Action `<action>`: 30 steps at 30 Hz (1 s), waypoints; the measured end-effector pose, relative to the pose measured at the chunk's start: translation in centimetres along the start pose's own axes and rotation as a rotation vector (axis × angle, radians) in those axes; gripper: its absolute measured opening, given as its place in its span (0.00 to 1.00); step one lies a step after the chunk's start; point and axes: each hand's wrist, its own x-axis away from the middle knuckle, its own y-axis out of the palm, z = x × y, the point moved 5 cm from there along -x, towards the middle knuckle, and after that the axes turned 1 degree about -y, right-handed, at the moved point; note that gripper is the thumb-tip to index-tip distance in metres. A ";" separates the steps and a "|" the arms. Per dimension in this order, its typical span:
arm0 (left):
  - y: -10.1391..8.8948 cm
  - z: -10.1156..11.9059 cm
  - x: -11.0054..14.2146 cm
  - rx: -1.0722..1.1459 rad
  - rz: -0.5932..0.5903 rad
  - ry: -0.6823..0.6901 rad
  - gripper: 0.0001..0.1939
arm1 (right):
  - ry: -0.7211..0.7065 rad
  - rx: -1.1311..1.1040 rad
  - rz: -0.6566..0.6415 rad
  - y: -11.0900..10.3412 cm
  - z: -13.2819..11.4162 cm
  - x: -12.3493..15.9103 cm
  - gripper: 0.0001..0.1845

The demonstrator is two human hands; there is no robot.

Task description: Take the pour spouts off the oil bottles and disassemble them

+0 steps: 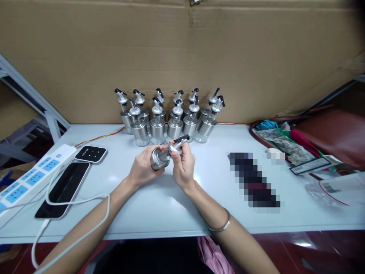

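My left hand (144, 165) is closed around the body of a glass oil bottle (160, 159) with a metal sleeve. The bottle is tilted, its neck toward my right. On its silver pour spout (176, 147) with a black lever, the fingers of my right hand (184, 163) are closed. Both hands hold the bottle above the table, in front of two rows of similar bottles (157, 129), which stand upright with spouts fitted.
A cardboard wall (171, 57) rises behind the bottles. At left on the table (122, 220) lie a power strip (37, 177), a phone (62, 190), a small black device (91, 153) and a white cable (81, 201) crossing my left forearm. At right are a pixelated item (255, 180), cloths and a plastic bag (330, 192).
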 end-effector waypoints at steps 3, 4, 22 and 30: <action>0.2 0.3 0.1 0.011 0.005 0.001 0.31 | -0.044 0.045 0.005 -0.2 -0.3 -0.1 0.17; 0.2 0.3 0.2 0.014 0.009 0.001 0.31 | -0.061 0.059 0.010 -0.3 -0.4 -0.1 0.18; 0.4 1.6 0.1 0.112 -0.018 0.008 0.33 | -0.213 0.234 0.103 -1.3 -1.9 -0.5 0.23; 0.2 1.0 0.0 0.094 -0.053 0.206 0.25 | 0.230 -0.227 0.168 -1.1 0.0 -0.6 0.21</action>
